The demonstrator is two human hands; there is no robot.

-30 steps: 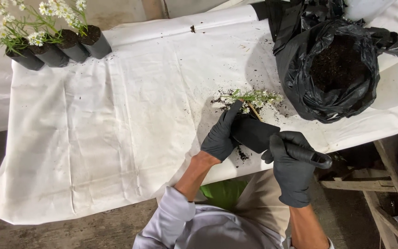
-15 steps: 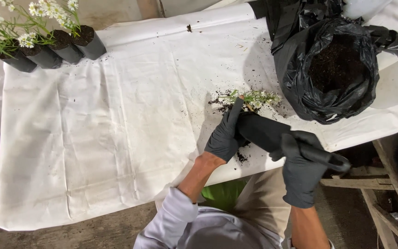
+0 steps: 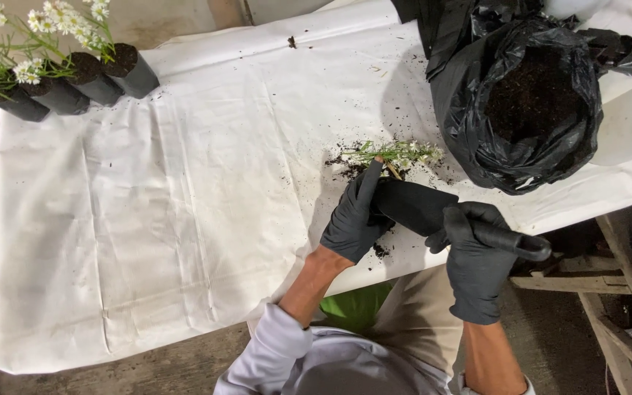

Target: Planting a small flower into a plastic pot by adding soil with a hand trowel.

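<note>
While the gloved fingers (image 3: 366, 186) of the left hand (image 3: 352, 217) are stretched along a small black nursery bag (image 3: 412, 205), that bag is pinned on its side against the white sheet (image 3: 184, 183), with the thumb tucked under so the grip is only partly seen. A black-handled tool (image 3: 510, 242) is wrapped tight in the right hand (image 3: 475, 260), fingers curled closed around the handle, its front end hidden at the bag, so what kind of tool it is can't really be told. A flowering seedling (image 3: 396, 153) with tiny white blooms is poked out of the bag's far end, lying flat on the sheet among scattered soil crumbs (image 3: 345, 164). Just beyond it, a big black plastic sack of potting soil (image 3: 532, 102) is sat open at the table's right end. Way over at the far left corner, a row of potted seedlings (image 3: 60, 80) in black bags is lined up, well apart from everything else.
</note>
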